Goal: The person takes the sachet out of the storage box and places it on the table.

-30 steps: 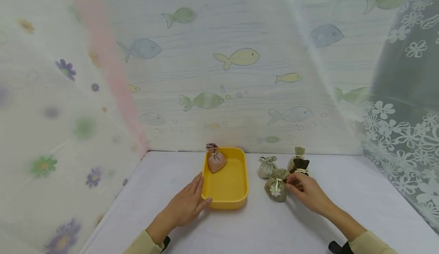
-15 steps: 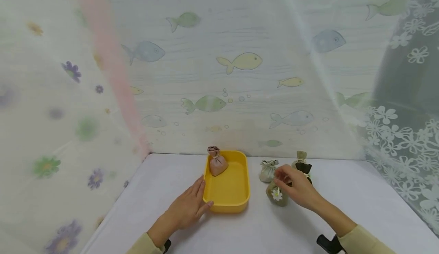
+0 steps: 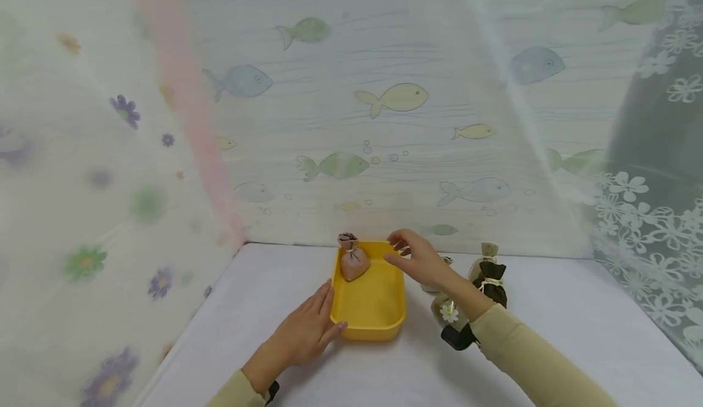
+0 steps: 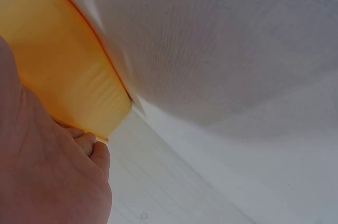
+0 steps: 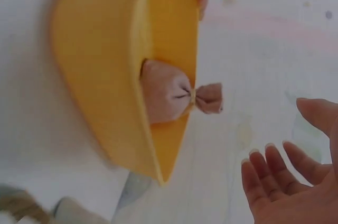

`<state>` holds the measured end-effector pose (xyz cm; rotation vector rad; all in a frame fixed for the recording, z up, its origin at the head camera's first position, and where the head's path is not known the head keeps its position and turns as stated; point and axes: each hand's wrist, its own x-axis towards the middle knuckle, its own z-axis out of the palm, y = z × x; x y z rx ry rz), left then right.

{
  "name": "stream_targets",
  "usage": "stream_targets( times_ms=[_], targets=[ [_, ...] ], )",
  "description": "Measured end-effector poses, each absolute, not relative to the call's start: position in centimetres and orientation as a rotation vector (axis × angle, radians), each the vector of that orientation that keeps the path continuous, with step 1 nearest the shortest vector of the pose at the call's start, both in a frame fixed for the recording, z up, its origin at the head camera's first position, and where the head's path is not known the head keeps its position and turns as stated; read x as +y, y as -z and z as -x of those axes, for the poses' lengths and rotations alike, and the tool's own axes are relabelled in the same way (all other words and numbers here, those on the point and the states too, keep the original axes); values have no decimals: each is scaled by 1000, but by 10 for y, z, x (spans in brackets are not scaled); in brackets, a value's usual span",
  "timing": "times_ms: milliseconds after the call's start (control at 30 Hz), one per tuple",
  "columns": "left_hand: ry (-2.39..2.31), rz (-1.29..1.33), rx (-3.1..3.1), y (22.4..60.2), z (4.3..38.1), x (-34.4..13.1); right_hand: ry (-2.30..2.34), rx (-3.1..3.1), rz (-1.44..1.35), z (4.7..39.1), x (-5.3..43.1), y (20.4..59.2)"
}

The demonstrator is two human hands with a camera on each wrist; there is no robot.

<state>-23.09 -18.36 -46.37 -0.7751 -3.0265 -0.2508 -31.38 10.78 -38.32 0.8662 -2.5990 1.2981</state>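
Observation:
My left hand rests against the left side of a yellow plastic box, fingers straight along its wall and thumb at the near corner. In the left wrist view the palm faces the box's outer wall. Above the box's far right part hovers my right hand, holding nothing, its fingers loosely bent and thumb apart. The right wrist view shows those fingers apart from everything. A pink tied cloth pouch leans in the far left corner of the box, its gathered neck above the rim.
Right of the box stand a dark brown pouch, a beige pouch behind it, an olive pouch with a white flower, and a pale pouch; my right forearm partly covers some. A fish-patterned curtain hangs behind the white table.
My right hand has left the pouches on the right, lifted, and moved left over the box, carrying nothing. The left hand stays against the box. The view has shifted slightly.

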Motion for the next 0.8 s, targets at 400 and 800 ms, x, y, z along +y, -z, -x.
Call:
stream_targets(
  times_ms=[400,800],
  targets=[
    [215,779,-3003,465,232,-184,-1426,-2788,-712,361,59,389],
    [208,769,-3025,459,229,-182,-1669,-2829,-582,387,30,415]
  ],
)
